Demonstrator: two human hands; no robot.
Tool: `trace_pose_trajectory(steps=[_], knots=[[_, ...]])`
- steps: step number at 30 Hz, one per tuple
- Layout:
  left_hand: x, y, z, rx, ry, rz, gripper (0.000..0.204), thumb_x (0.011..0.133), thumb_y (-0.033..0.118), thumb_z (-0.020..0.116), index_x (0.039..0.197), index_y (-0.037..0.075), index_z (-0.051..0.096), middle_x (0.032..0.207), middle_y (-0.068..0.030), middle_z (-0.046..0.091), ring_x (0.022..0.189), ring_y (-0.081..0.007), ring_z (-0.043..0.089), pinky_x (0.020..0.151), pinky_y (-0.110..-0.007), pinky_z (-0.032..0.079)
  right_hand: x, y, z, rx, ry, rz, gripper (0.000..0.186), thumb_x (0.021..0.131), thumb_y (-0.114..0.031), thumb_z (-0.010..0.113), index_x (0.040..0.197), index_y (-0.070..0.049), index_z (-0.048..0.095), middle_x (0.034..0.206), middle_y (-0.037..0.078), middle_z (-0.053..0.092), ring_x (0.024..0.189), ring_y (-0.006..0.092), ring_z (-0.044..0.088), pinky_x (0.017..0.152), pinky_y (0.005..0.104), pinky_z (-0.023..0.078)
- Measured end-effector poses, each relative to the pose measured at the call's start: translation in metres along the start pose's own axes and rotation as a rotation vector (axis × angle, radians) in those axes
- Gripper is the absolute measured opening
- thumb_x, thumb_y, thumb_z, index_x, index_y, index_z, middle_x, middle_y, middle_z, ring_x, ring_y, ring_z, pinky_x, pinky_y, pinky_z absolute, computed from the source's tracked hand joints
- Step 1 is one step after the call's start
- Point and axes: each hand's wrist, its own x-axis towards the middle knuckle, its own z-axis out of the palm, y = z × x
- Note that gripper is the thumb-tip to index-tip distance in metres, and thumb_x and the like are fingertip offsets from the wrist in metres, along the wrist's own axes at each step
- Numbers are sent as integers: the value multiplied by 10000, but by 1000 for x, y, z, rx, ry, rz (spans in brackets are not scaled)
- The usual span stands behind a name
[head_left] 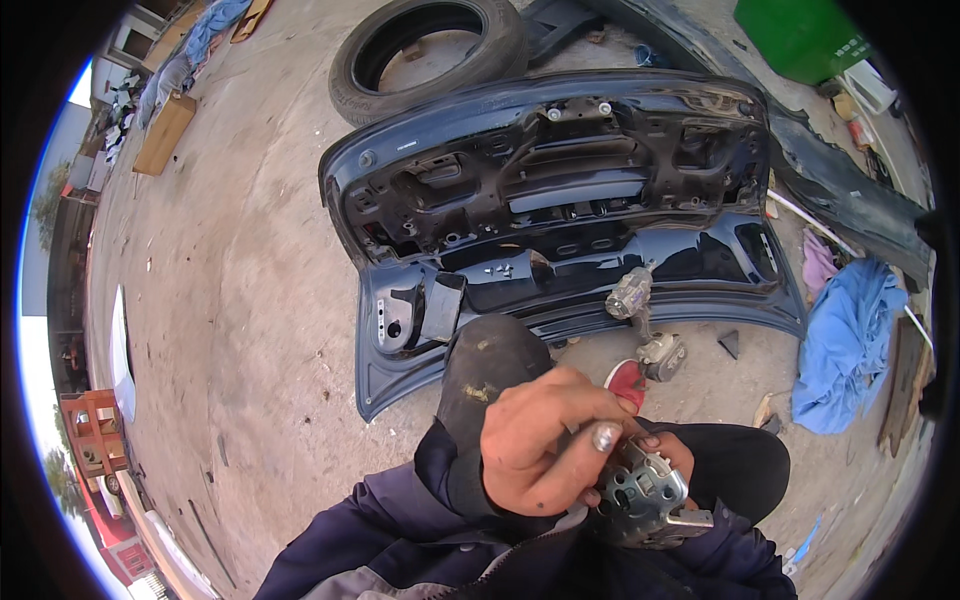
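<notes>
A metal car latch (645,485), silvery with punched holes, is held close in front of my body. My right hand (678,455) is wrapped round its far side, mostly hidden by the latch and my other hand. My left hand (550,440) is closed over the latch's upper left, fingers curled and thumb bent in. Whatever its fingertips pinch is hidden. Beyond my knees, a dark blue trunk lid (470,236) lies with its inner side up. Several small screws (499,270) rest on it. A cordless impact driver (630,292) stands at the lid's near edge.
A tyre (425,95) lies behind the lid. A dark bumper (840,185) stretches along the right, near a green bin (800,40). Blue cloth (850,345) is heaped at right. A black bracket (440,306) sits on the lid's left end. A red shoe (626,381) shows below the driver.
</notes>
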Motion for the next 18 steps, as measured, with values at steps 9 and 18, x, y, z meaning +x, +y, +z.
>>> trace_pose_trajectory(steps=[9,18], knots=[[5,-291,-135,1086,-110,-567,386,978,296,733,1215,16,613,1051,-228,699,1003,-434,716,845,-489,571,11,9,-3,9,-305,-252,557,964,-257,579,1412,67,515,1307,274,544,1124,328,620,900,467,547],[-22,-390,-119,1402,-320,-548,433,966,311,742,1272,61,565,1254,-228,563,1133,-433,632,890,-494,579,-14,4,14,-42,25,-312,500,919,-285,547,1310,24,587,1175,262,583,1044,337,640,851,440,569]])
